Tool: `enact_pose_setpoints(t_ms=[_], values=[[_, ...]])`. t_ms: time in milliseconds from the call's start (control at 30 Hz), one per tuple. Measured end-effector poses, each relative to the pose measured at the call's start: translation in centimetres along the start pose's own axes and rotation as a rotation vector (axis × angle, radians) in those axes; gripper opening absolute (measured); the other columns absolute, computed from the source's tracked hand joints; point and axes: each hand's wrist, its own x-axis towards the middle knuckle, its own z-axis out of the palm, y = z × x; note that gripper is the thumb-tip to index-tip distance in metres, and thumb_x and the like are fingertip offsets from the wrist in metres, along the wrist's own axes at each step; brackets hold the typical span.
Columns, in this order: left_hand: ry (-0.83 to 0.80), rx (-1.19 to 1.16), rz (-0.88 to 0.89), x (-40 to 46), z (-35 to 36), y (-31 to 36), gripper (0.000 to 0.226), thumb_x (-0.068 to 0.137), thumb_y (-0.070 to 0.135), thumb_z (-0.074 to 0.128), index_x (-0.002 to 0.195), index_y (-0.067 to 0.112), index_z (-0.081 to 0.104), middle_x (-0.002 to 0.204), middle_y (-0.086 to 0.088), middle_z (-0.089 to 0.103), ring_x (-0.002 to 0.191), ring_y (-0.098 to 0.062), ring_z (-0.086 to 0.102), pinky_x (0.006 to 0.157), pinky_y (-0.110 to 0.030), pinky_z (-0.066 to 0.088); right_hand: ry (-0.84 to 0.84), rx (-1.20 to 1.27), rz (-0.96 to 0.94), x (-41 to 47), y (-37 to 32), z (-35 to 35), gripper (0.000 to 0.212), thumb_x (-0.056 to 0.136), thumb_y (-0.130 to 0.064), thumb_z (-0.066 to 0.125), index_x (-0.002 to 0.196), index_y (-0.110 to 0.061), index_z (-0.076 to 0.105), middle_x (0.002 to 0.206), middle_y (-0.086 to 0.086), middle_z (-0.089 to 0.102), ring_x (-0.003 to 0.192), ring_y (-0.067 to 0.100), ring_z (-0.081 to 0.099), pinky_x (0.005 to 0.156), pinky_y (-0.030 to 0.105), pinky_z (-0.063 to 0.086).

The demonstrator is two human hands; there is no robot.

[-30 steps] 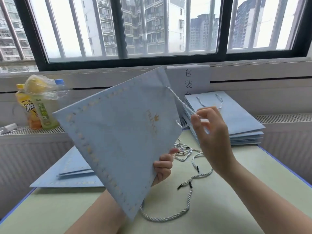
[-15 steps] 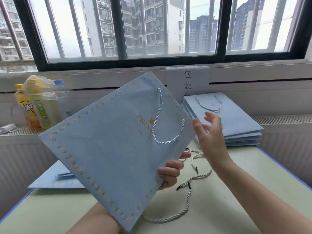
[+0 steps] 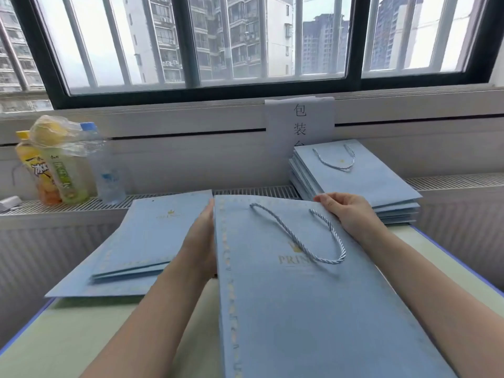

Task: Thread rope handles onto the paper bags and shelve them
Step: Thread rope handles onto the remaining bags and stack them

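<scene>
Bag point(image 3: 313, 301) flat and light blue, held over the green table point(image 3: 90, 336) in front of the person, one long edge toward the camera, gold trim running down its left border, partial gold lettering "PRIN" and a small crown printed near its middle. Rope handle point(image 3: 305, 238) threaded through two holes near the far edge, its loop lying loose on the upper face across the lettering. Left hand point(image 3: 201, 241) at the bag's left edge, fingers straight along the edge with the tips near the far corner; whether anything curls underneath cannot be told. Right hand point(image 3: 351, 214) at the far right corner, fingers bent over the top edge and gripping it. Stack of bags point(image 3: 381, 186) with handles already on sits at the table's far right, just beyond the right hand, its top bag showing a rope loop. Second, lower pile of flat bags point(image 3: 136, 255) lies to the left of the left hand, overhanging the table edge. White paper sign point(image 3: 300, 121) with printed characters hangs on the wall behind the right stack. Drink bottles point(image 3: 62, 165) and a crumpled plastic bag stand on the radiator ledge at far left, below the barred window point(image 3: 245, 39)
</scene>
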Motion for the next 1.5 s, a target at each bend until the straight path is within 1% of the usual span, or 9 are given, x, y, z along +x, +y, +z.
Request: enact_pose_setpoints(t_ms=[100,167,333,467,533,800,1067,1367,1500], values=[[-0.036,0.036,-0.050,-0.2,-0.4,0.9,0.079,0.092,0.067,0.024,0.096,0.001,0.067,0.089,-0.018,0.072,0.074,-0.029,0.070,0.066,-0.033,0.053,0.024,-0.155,-0.113,-0.3,0.2,0.6,0.020,0.097,-0.017,0.052,0.092,-0.008,0.069,0.070,0.005,0.063,0.061,0.013,0.052,0.050,0.016,0.041],[0.166,0.363,0.046,0.3,-0.4,0.7,0.064,0.090,0.064,0.041,0.085,0.004,0.063,0.084,-0.016,0.064,0.068,-0.027,0.062,0.066,-0.030,0.047,0.045,-0.221,-0.203,-0.4,0.2,0.9,0.021,0.097,-0.016,0.051,0.089,-0.009,0.070,0.073,0.009,0.060,0.064,0.016,0.048,0.052,0.020,0.038],[0.371,0.845,0.476,1.3,-0.7,-0.2,0.041,0.089,0.048,0.056,0.112,0.014,0.059,0.115,-0.005,0.061,0.110,-0.021,0.055,0.095,-0.037,0.044,0.063,-0.276,-0.324,-0.3,-0.1,1.0,0.022,0.098,-0.016,0.050,0.090,-0.010,0.070,0.072,0.007,0.060,0.063,0.013,0.047,0.054,0.018,0.037],[0.212,0.661,0.411,0.7,-0.5,0.4,0.035,0.082,0.042,0.067,0.066,0.013,0.055,0.056,0.004,0.056,0.050,-0.010,0.050,0.051,-0.020,0.043,0.064,-0.414,-0.415,-0.5,-0.3,1.1,0.026,0.098,-0.020,0.049,0.082,-0.012,0.067,0.061,-0.005,0.054,0.054,0.003,0.045,0.056,0.021,0.036],[0.184,0.640,0.462,0.5,-0.2,0.3,0.037,0.081,0.033,0.071,0.059,0.013,0.050,0.048,0.005,0.047,0.039,-0.005,0.039,0.041,-0.016,0.034,0.015,-0.631,-0.470,-0.7,-0.5,0.9,0.037,0.098,-0.030,0.047,0.065,-0.014,0.055,0.055,-0.008,0.045,0.054,0.008,0.042,0.059,0.030,0.035],[0.173,0.658,0.562,0.7,-0.1,-0.2,0.034,0.078,0.029,0.075,0.058,0.010,0.055,0.052,0.000,0.054,0.046,-0.009,0.043,0.048,-0.021,0.038,-0.094,-0.937,-0.477,-1.2,-0.9,0.9,0.057,0.093,-0.049,0.046,0.049,-0.016,0.033,0.045,-0.001,0.028,0.048,0.016,0.028,0.049,0.032,0.023],[0.261,1.476,0.741,0.3,0.1,-1.5,0.053,0.096,0.051,0.039,0.056,0.016,0.033,0.053,0.002,0.041,0.063,-0.022,0.043,0.056,-0.031,0.028,-0.103,-1.131,-0.556,-2.2,-0.7,1.7,0.055,0.094,-0.051,0.041,0.055,-0.016,0.028,0.051,0.003,0.032,0.055,0.023,0.035,0.052,0.032,0.027],[0.260,1.384,0.789,0.3,0.3,-1.4,0.052,0.092,0.050,0.050,0.051,0.018,0.037,0.051,0.003,0.042,0.060,-0.018,0.042,0.056,-0.030,0.030,-0.128,-1.199,-0.588,-2.9,-0.8,2.9,0.053,0.096,-0.054,0.031,0.059,-0.016,0.034,0.055,-0.001,0.040,0.062,0.017,0.040,0.050,0.028,0.024],[0.167,1.122,0.766,0.1,0.6,-0.8,0.010,0.083,0.041,0.067,0.084,0.030,0.066,0.086,0.014,0.062,0.083,0.000,0.055,0.079,-0.028,0.046,-0.023,-1.125,-0.563,-2.7,-0.8,2.4,0.052,0.095,-0.053,0.035,0.060,-0.014,0.040,0.055,0.000,0.043,0.063,0.018,0.042,0.053,0.029,0.028]])
